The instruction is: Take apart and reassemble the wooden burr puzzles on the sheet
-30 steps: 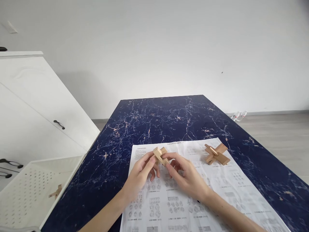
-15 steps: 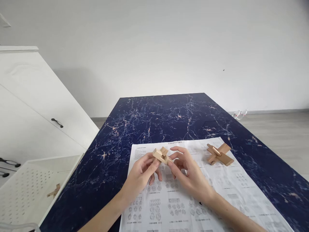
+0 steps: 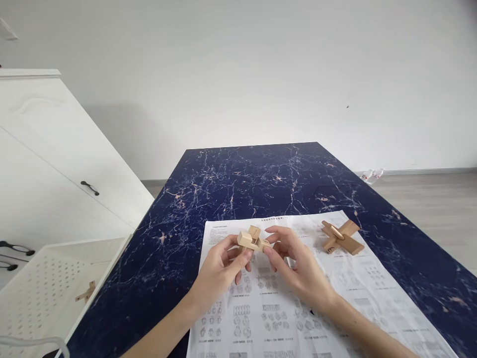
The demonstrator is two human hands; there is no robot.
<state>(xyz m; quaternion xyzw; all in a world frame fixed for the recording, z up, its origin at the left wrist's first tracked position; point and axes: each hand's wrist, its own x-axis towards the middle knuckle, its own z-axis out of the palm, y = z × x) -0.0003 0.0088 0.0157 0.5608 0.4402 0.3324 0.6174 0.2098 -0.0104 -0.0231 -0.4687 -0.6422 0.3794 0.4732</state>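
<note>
A small light-wood interlocking puzzle (image 3: 254, 238), made of notched blocks, is held above a printed sheet. My left hand (image 3: 223, 266) grips its left side, thumb in front and fingers behind. My right hand (image 3: 294, 258) pinches the puzzle's right end between thumb and fingers. Parts of the blocks are hidden behind the fingers. The instruction sheet (image 3: 274, 298) beneath carries rows of small printed diagrams. To the right of my right hand, a darker wooden cross-shaped puzzle (image 3: 345, 238) rests on the sheet's upper right part.
The dark blue marbled table (image 3: 246, 179) reaches toward a white wall. A white basket (image 3: 48, 278) with a perforated base stands left of the table, with a wooden piece (image 3: 86, 292) inside. Behind it is a white cabinet (image 3: 55, 144). Clear plastic bottles (image 3: 371, 175) are on the floor at right.
The wooden puzzle has been turned slightly in my hands, showing more of its front bar and right block. Both hands still hold it. The view has shifted slightly.
</note>
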